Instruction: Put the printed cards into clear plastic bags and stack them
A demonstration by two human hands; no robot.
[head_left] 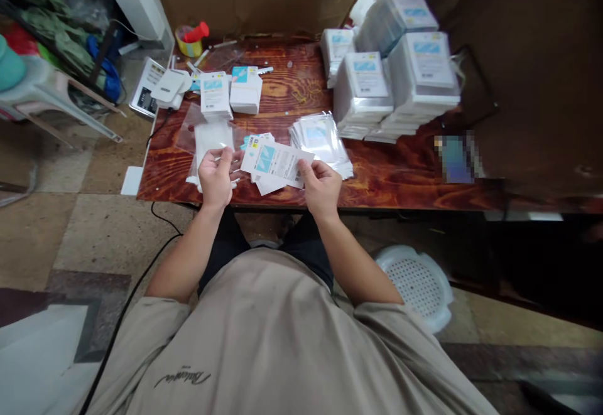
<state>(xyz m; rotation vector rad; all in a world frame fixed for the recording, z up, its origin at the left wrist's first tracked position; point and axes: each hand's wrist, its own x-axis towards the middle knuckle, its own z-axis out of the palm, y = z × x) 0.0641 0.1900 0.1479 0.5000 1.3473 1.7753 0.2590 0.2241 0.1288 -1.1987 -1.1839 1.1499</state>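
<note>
My right hand (321, 186) is closed on the corner of a white printed card (277, 162) with a blue patch, held just above the wooden table (400, 176). More such cards (264, 183) lie fanned beneath it. My left hand (215, 176) pinches the lower edge of a clear plastic sleeve (211, 135) with a white insert, lying on the table to the left of the cards. The two hands are about a card's width apart, near the table's front edge.
A pile of clear sleeved cards (323, 142) lies right of my hands. Tall bundles of packed cards (400, 76) stand at back right, two white stacks (230, 91) at back left, beside a white device (164, 85) and a yellow cup (191, 41). A white stool (417, 283) sits under the table.
</note>
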